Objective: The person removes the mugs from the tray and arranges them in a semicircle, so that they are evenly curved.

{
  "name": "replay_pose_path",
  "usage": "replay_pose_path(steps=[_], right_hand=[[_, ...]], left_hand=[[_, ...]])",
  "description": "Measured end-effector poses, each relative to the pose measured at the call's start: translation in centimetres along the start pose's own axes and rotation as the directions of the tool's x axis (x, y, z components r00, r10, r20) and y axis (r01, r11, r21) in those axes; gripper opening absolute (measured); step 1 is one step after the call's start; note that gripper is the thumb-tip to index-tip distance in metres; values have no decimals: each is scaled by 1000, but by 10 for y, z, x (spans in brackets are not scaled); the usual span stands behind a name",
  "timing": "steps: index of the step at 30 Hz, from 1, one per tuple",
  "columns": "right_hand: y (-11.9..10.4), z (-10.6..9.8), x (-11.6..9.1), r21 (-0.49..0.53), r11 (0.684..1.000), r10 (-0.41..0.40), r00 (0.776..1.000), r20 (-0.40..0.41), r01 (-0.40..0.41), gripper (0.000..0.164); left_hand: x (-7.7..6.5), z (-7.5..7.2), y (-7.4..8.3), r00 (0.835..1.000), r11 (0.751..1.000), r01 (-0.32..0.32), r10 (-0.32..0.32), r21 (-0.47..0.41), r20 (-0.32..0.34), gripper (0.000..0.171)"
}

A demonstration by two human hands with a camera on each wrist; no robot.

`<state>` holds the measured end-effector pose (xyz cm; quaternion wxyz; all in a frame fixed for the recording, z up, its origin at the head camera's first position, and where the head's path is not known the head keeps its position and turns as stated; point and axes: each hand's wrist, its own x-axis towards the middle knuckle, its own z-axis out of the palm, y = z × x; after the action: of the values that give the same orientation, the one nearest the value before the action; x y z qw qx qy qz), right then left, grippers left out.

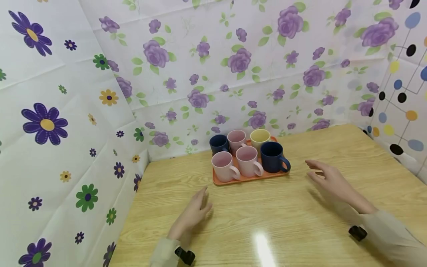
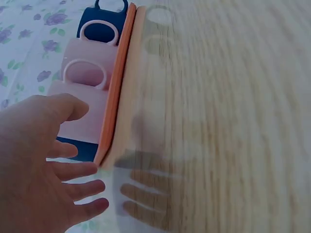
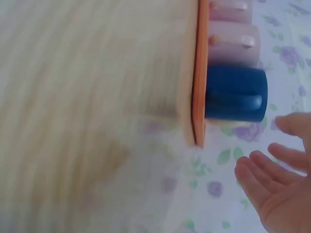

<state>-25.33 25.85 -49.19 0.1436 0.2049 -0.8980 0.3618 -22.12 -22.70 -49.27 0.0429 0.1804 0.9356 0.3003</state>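
Note:
An orange tray [image 1: 245,178] bears several mugs in two rows near the back of the table. Its front row has a pink mug [image 1: 222,168] at left, another pink mug [image 1: 247,163] in the middle and a dark blue mug [image 1: 271,158] at right. Behind them stand a dark blue mug [image 1: 218,143], a pink mug [image 1: 236,139] and a yellow mug [image 1: 260,137]. My left hand [image 1: 193,210], fingers extended, is just short of the tray's front left corner. To the tray's right, my right hand [image 1: 330,180] reaches toward the blue mug's handle, apart from it. Both hands hold nothing.
The wooden table [image 1: 233,222] extends in front of the tray and to both sides. A flowered cloth wall [image 1: 207,85] rises close behind the mugs. More patterned cloth [image 1: 66,159] borders the left side, and a dotted cloth [image 1: 400,111] the right.

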Motion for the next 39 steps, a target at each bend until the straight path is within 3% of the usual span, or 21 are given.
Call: replay_pose_path(steps=[2,7,10,13,17,22,27,33,39], right_hand=[[-2,5,6,52,998,22,999,-33,-21,43],[-2,17,18,116,992,51,996,-80,-42,38],[-1,23,23,151,987,65,995,-81,-52,37],[0,29,29,170,983,78,995,-66,-66,38],[-2,37,36,187,977,110,994,-19,-105,41],[-5,43,44,221,962,157,987,33,-161,43],[-7,50,48,175,972,159,987,-13,-154,38],[-12,56,51,102,990,108,991,-74,-101,24],[-15,59,50,71,994,92,992,-85,-86,20]], left_hand=[[5,0,-3,1000,1000,0,0,-25,4,66],[18,0,-9,999,999,-38,38,9,-6,60],[26,-1,-12,999,998,-42,41,-44,-26,57],[33,-3,-16,999,990,-17,12,-137,-35,56],[40,-4,-23,999,977,-27,21,-210,-28,51],[48,-8,-26,993,981,-114,119,-154,20,48],[54,-9,-24,986,984,-149,156,-103,61,47],[57,-8,-25,988,984,-131,140,-124,65,48],[61,-8,-24,989,984,-118,128,-130,72,48]])
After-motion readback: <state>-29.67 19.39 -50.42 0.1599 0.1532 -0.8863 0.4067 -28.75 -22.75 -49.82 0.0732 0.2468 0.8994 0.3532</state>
